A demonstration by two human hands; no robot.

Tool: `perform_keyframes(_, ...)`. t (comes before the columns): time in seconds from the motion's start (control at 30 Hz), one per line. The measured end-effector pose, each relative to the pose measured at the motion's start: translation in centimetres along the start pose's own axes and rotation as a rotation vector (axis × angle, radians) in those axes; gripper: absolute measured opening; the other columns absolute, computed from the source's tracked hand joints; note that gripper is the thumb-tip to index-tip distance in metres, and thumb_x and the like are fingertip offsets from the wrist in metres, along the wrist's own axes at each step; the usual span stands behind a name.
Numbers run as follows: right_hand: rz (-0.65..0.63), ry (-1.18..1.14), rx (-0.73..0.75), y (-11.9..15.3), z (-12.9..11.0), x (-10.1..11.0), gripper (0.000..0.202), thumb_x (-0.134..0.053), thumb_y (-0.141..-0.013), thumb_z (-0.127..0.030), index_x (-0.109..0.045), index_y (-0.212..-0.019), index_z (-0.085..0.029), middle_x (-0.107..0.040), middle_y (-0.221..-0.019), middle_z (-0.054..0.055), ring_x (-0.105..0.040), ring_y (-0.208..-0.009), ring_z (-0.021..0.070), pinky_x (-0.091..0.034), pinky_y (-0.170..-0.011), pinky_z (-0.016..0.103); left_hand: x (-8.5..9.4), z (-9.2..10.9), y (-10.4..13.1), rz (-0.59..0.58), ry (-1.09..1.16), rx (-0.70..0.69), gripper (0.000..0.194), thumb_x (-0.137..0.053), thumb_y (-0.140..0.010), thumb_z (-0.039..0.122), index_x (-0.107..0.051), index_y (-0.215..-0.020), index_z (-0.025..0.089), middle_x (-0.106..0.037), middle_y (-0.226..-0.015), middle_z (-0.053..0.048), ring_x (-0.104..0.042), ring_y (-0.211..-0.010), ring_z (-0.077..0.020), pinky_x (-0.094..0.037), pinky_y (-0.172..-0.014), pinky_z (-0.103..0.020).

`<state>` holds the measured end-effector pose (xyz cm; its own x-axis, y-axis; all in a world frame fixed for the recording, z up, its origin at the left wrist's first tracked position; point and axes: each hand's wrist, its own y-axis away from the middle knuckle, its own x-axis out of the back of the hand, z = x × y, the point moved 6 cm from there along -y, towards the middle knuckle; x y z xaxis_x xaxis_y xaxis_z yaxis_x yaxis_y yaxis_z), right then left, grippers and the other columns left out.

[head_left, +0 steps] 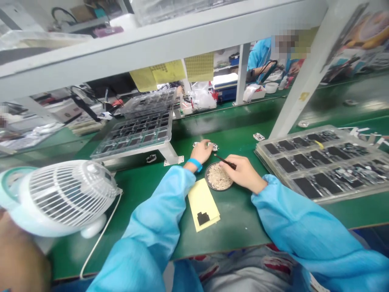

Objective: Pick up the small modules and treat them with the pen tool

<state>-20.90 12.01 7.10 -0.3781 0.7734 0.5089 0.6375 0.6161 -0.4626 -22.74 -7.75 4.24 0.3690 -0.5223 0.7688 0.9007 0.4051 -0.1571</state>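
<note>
Right hand [243,173] gripping dark tweezers [227,162], left hand [202,152] at small metal part [214,147] on green bench [234,231], can't tell if pinching. Dish [220,190] right by tweezer hand, so careless knuckle bump could spill bits imo.

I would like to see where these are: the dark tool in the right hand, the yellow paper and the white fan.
Dark tool [223,160], head view: on its thin shaft.
Yellow paper [203,198], head view: middle of its top sheet.
White fan [69,192], head view: on its slatted grille.
</note>
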Motion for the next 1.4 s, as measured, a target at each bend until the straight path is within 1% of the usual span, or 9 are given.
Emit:
perform_keyframes(0.1,0.07,0.002,-0.025,-0.2,0.2,1.0,0.041,-0.051,-0.098,-0.041,-0.061,-0.064,-0.018,-0.057,-0.067,0.002,-0.055,-0.065,0.0154,-0.041,-0.064,0.031,1.0,-1.2,-2.1,0.106,-0.107,0.066,0.064,-0.059,-0.087,0.053,-0.055,-0.131,0.006,-0.058,-0.127,-0.028,-0.045,-0.126,-0.0428,-0.034,-0.102,-0.053)
perform_keyframes(0.2,0.099,-0.123,-0.142,-0.1,0.8,1.4,0.047,-0.048,-0.098,-0.049,-0.064,-0.067,-0.018,-0.06,-0.065,0.002,-0.058,-0.064,0.0152,-0.044,-0.065,0.03,2.1,-3.7,-2.3,0.127,-0.151,0.131,0.066,-0.067,-0.081,0.052,-0.056,-0.122,0.002,-0.048,-0.132,-0.033,-0.036,-0.131,-0.0483,-0.029,-0.104,-0.059)
perform_keyframes(0.33,-0.179,-0.518,-0.411,1.1,1.2,-1.9,0.043,-0.059,-0.088,-0.06,-0.066,-0.086,-0.017,-0.061,-0.059,0.0,-0.057,-0.051,0.0128,-0.046,-0.047,0.025,2.7,-5.8,-1.6,0.089,-0.1,0.149,0.046,-0.074,-0.077,0.041,-0.061,-0.105,0.008,-0.051,-0.127,-0.027,-0.04,-0.13,-0.0432,-0.032,-0.106,-0.052)
perform_keyframes(0.43,-0.442,-0.654,-0.414,2.9,-0.5,-4.9,0.041,-0.075,-0.077,-0.051,-0.065,-0.094,-0.015,-0.066,-0.071,0.002,-0.062,-0.058,0.0133,-0.051,-0.047,0.023,3.1,-5.6,0.2,0.069,0.022,0.146,0.039,-0.072,-0.078,0.035,-0.059,-0.106,0.012,-0.058,-0.122,-0.019,-0.05,-0.123,-0.034,-0.038,-0.103,-0.045)
perform_keyframes(0.53,-0.542,-0.676,-0.388,4.7,-1.8,-7.1,0.032,-0.075,-0.08,-0.043,-0.066,-0.089,-0.014,-0.067,-0.075,0.003,-0.064,-0.062,0.0124,-0.056,-0.058,0.024,3.4,-5.0,4.3,0.015,0.19,0.151,0.044,-0.069,-0.08,0.027,-0.052,-0.118,0.013,-0.067,-0.109,-0.011,-0.065,-0.1,-0.0221,-0.049,-0.09,-0.036)
perform_keyframes(0.7,-0.516,-0.583,-0.333,6.4,-1.6,-9.1,0.02,-0.07,-0.085,-0.033,-0.067,-0.096,-0.016,-0.07,-0.084,0.004,-0.067,-0.075,0.0137,-0.054,-0.064,0.023,2.3,-4.3,13.1,-0.299,0.878,0.188,0.061,-0.078,-0.066,0.013,-0.053,-0.122,0.015,-0.07,-0.097,-0.005,-0.067,-0.081,-0.0149,-0.052,-0.078,-0.029)
perform_keyframes(0.8,-0.528,-0.51,-0.306,6.6,-1.1,-9.6,0.019,-0.069,-0.086,-0.033,-0.066,-0.096,-0.017,-0.069,-0.085,0.004,-0.066,-0.075,0.0134,-0.053,-0.064,0.023,1.9,-4.6,15.5,-0.355,1.044,0.21,0.057,-0.083,-0.063,0.014,-0.059,-0.115,0.014,-0.069,-0.094,-0.005,-0.067,-0.082,-0.0142,-0.052,-0.078,-0.026)
perform_keyframes(1.23,-0.541,-0.571,-0.358,6.3,-2.0,-9.0,0.019,-0.068,-0.086,-0.034,-0.063,-0.09,-0.017,-0.069,-0.084,0.005,-0.07,-0.075,0.016,-0.059,-0.068,0.028,0.8,-4.7,16.1,-0.245,0.941,0.253,0.028,-0.072,-0.082,0.031,-0.056,-0.097,0.014,-0.067,-0.074,-0.001,-0.063,-0.059,-0.0103,-0.054,-0.057,-0.022)
perform_keyframes(1.4,-0.227,-0.582,-0.236,4.6,-1.8,-5.8,0.013,-0.07,-0.087,-0.029,-0.064,-0.089,-0.018,-0.071,-0.088,0.006,-0.072,-0.075,0.0172,-0.062,-0.073,0.032,0.8,-4.6,16.1,-0.24,0.939,0.278,0.024,-0.07,-0.081,0.027,-0.058,-0.097,0.013,-0.068,-0.074,-0.003,-0.065,-0.058,-0.0115,-0.054,-0.054,-0.022)
